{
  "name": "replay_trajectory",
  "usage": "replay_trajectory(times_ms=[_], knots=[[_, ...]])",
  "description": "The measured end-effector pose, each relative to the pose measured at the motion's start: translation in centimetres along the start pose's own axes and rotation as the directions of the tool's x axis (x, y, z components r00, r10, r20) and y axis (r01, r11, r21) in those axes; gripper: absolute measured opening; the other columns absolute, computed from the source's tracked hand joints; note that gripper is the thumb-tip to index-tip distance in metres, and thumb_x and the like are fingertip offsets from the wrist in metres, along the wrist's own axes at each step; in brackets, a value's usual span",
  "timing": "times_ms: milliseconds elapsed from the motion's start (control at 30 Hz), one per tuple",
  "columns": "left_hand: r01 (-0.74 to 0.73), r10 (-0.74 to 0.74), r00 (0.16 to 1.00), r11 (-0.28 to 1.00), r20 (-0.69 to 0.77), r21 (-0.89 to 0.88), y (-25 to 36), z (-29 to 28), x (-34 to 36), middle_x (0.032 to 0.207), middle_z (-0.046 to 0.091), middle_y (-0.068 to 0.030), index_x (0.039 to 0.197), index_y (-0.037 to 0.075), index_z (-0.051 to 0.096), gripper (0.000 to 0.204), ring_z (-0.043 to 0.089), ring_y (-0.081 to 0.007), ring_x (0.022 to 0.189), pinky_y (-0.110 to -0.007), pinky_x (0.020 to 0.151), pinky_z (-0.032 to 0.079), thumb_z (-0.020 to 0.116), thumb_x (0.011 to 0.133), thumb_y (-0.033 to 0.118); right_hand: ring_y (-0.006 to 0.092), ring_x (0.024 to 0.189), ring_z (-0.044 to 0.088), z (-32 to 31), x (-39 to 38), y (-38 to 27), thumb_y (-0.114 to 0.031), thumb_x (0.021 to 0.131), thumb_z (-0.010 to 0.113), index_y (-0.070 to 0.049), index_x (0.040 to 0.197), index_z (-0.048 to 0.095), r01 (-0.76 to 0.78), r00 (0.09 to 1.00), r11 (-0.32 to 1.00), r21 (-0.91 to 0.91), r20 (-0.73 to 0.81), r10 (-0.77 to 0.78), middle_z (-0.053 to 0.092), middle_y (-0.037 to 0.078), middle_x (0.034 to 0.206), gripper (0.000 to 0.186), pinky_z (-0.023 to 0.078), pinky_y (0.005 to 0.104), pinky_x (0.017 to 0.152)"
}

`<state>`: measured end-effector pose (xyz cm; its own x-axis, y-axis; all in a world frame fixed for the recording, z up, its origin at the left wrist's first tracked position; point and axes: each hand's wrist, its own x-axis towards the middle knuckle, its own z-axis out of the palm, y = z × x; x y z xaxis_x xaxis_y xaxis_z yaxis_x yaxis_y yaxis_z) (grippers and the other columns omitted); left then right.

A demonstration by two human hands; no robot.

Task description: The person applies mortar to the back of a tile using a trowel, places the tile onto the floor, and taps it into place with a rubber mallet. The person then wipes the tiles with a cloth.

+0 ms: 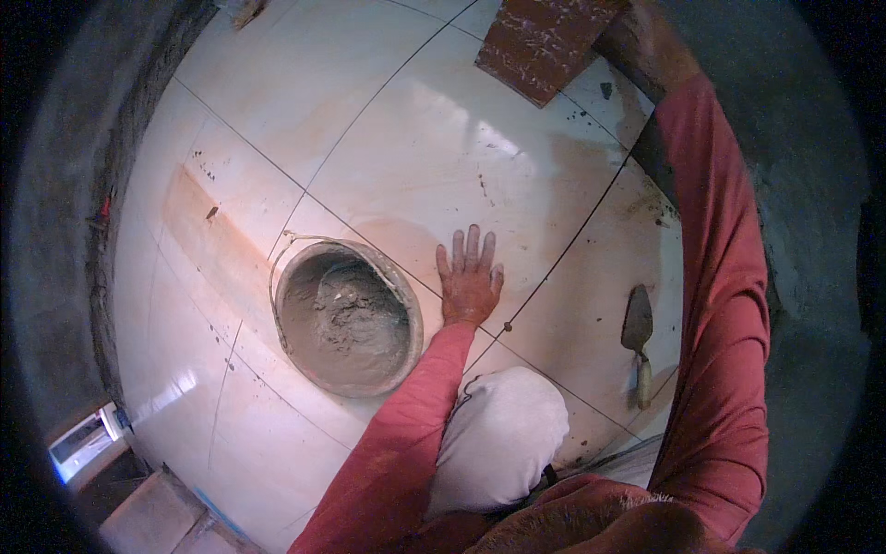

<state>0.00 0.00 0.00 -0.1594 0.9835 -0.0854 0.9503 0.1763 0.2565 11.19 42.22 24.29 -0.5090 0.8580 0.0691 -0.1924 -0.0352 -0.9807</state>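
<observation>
At the centre of the frame the left hand [470, 277] lies flat on the pale tiled floor [415, 138], palm down, fingers spread and pointing toward the top of the picture; it grips nothing. Just left of it, near but not touching, stands a round bucket [349, 319] of grey mortar, its wire handle folded down along the upper left rim.

At the upper right the right hand [651, 46] reaches up along the red sleeve to a brick-red tile [543, 42] near the top edge. The hand sits at the tile's right edge, but whether its fingers close on it cannot be told, since the view there is dim and bent. The tile shows its rough speckled face; its long axis runs from the upper right down to the lower left, with a corner pointing down toward mid-frame.

At the right, a trowel [639, 342] lies on the floor, well apart from both hands, blade toward the top, handle toward the bottom. A bent knee [503, 434] in light cloth shows at lower centre.
</observation>
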Motion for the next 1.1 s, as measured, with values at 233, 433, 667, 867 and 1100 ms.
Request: replay_trajectory(times_ms=[233,433,667,867,1100], knots=[[0.005,-0.008,1.0,0.992,-0.019,-0.122,0.0,-0.3,-0.1,0.168,0.029,-0.0133,0.158,0.016,0.041,0.066,0.023,-0.0371,0.155,-0.065,0.123,0.013,0.059,0.098,0.038,0.0279,0.125,0.061,0.7,-0.4,1.1,-0.021,0.099,0.068,-0.01,0.154,0.037,0.139,0.981,0.987,-0.076,-0.123,-0.148,0.057,0.012,0.142,0.064,0.052,0.0464,0.108],[-0.015,0.015,0.997,1.0,-0.074,-0.005,0.0,-0.2,-0.2,0.168,0.031,-0.0126,0.158,0.018,0.043,0.065,0.025,-0.0357,0.155,-0.063,0.124,0.014,0.056,0.099,0.043,0.0247,0.12,0.063,-1.3,-7.6,2.9,-0.014,0.1,0.066,-0.001,0.149,0.041,0.129,0.871,0.936,-0.327,-0.414,-0.265,0.065,0.01,0.131,0.056,0.054,0.0431,0.103],[-0.037,0.059,0.977,0.993,-0.206,0.109,-0.1,2.6,-0.9,0.17,0.029,-0.01,0.16,0.019,0.039,0.065,0.024,-0.0337,0.157,-0.06,0.126,0.01,0.051,0.101,0.043,0.0151,0.094,0.068,-1.3,-20.2,-6.8,-0.011,0.103,0.062,0.0,0.123,0.061,0.269,0.821,0.934,-0.233,-0.452,-0.349,0.069,0.006,0.109,0.024,0.056,0.0316,0.086],[-0.049,0.052,0.998,0.995,-0.035,0.082,0.8,0.7,-0.9,0.167,0.032,-0.017,0.162,0.015,0.036,0.064,0.027,-0.0366,0.155,-0.059,0.125,0.014,0.043,0.106,0.044,0.0104,0.086,0.064,-2.3,-33.7,-16.1,-0.018,0.103,0.065,-0.002,0.116,0.064,0.132,0.818,0.863,-0.488,-0.439,-0.373,0.069,0.002,0.1,0.021,0.053,0.0266,0.081],[0.464,0.493,0.843,-0.465,0.214,-0.754,7.2,-9.9,-8.1,0.154,0.048,-0.0266,0.158,-0.007,0.03,0.112,0.051,-0.0426,0.139,-0.05,0.12,0.037,0.022,0.095,0.085,0.0222,0.119,0.063,-4.4,-43.6,-12.9,-0.031,0.101,0.064,-0.006,0.136,0.063,-0.108,0.991,0.902,-0.418,-0.119,0.063,0.068,0.009,0.129,0.043,0.046,0.0406,0.108]])
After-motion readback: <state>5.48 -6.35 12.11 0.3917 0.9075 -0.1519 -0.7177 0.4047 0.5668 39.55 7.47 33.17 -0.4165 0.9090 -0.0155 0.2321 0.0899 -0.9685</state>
